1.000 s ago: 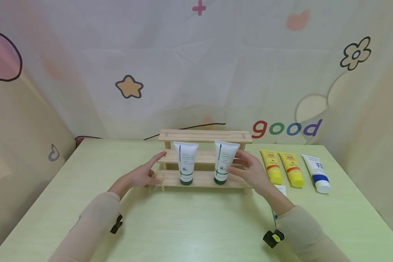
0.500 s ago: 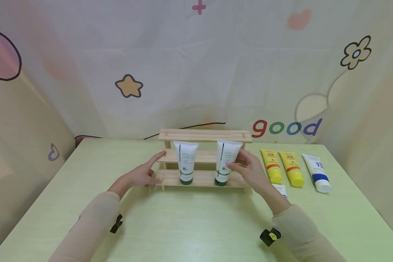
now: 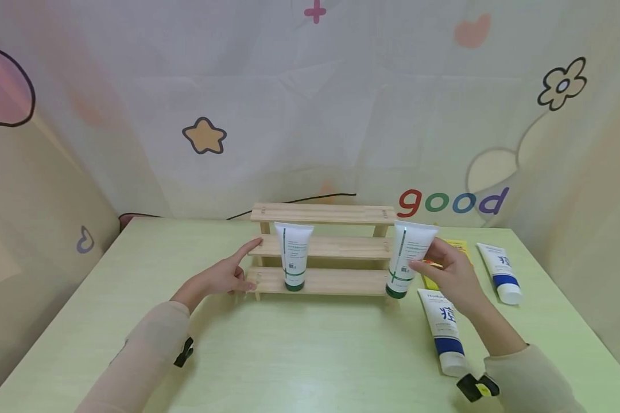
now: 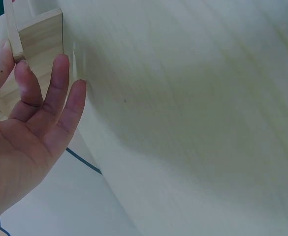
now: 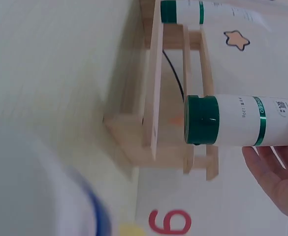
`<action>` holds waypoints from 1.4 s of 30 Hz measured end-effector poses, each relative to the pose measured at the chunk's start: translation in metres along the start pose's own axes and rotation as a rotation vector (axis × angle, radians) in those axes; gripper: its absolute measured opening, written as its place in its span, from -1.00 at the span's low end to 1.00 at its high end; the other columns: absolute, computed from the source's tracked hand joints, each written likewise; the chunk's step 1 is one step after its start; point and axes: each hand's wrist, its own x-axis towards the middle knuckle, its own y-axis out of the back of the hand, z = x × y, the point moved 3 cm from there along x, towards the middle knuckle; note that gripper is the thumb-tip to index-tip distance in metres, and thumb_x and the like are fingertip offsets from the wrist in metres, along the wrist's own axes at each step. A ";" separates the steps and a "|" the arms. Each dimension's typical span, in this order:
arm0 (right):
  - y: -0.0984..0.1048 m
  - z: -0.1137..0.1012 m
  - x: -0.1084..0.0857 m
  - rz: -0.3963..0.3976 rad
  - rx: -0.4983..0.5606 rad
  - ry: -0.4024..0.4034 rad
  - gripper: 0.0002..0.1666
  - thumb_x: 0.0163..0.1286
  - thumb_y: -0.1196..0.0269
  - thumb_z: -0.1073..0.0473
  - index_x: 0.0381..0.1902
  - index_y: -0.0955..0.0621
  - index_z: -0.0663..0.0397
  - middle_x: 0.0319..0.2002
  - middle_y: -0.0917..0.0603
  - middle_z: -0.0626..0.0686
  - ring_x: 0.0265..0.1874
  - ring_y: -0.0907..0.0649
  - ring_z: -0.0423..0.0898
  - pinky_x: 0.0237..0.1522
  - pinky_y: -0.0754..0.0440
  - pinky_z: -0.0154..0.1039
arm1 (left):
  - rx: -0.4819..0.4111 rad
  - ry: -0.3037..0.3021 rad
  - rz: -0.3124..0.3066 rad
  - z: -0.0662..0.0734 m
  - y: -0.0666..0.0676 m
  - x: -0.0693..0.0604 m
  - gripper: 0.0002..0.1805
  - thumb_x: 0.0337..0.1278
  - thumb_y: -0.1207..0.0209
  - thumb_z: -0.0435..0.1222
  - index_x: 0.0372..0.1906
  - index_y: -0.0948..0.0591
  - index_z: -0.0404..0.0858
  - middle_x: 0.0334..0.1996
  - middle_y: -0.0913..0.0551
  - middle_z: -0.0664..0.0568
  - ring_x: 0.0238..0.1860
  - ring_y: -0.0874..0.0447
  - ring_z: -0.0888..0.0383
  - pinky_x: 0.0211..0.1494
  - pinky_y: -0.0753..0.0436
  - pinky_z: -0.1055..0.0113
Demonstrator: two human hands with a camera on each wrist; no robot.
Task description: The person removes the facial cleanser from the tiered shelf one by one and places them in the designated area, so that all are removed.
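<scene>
A three-tier wooden display rack (image 3: 341,248) stands on the table. My left hand (image 3: 222,278) holds its left end: the index finger reaches the middle tier, and the thumb lies by the bottom one. In the left wrist view, thumb and finger pinch a plank of the rack. One white tube with a green cap (image 3: 293,255) stands cap down on the bottom tier, left of its middle. My right hand (image 3: 452,275) grips a second white green-capped tube (image 3: 408,258), cap down and slightly tilted, at the rack's right end. Its cap (image 5: 202,119) hangs apart from the planks.
A white tube with a blue band (image 3: 446,332) lies right of the rack, nearest me. A similar tube (image 3: 500,272) lies farther right. Yellow tubes (image 3: 457,245) lie partly hidden behind my right hand. A printed cloth (image 3: 310,115) hangs behind the table (image 3: 310,355).
My right hand has carried its tube from the right part of the bottom tier rightward to the rack's end. This uncovers the near blue-banded tube and covers the yellow ones. My left hand stays still.
</scene>
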 end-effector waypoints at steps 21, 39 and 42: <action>0.087 0.078 -0.042 -0.074 0.019 -0.311 -0.13 0.38 -0.07 0.08 0.39 0.17 0.25 0.14 -0.26 0.50 -0.29 -0.56 -0.36 -0.29 -0.60 -0.25 | -0.009 -0.016 -0.008 -0.001 0.001 0.001 0.05 0.04 -0.23 -0.38 0.42 0.22 0.19 -0.71 -0.34 0.01 -0.65 -0.24 0.17 -0.54 -0.37 0.31; 0.086 0.141 -0.063 -0.393 0.141 -0.680 0.01 0.36 -0.08 0.01 0.34 0.32 0.35 -0.08 -0.46 0.26 -0.30 -0.57 -0.02 -0.28 -0.58 -0.16 | -0.004 0.008 -0.004 -0.003 0.000 0.001 0.05 0.04 -0.24 -0.37 0.41 0.22 0.22 -0.67 -0.39 -0.03 -0.62 -0.29 0.15 -0.51 -0.40 0.28; 0.085 0.145 -0.063 -0.414 0.171 -0.716 0.02 0.36 -0.08 0.00 0.35 0.32 0.32 -0.16 -0.53 0.12 -0.31 -0.59 0.00 -0.29 -0.58 -0.17 | -0.005 0.019 -0.001 -0.003 0.000 0.001 0.05 0.04 -0.24 -0.37 0.41 0.22 0.23 -0.67 -0.39 -0.03 -0.62 -0.29 0.15 -0.51 -0.39 0.29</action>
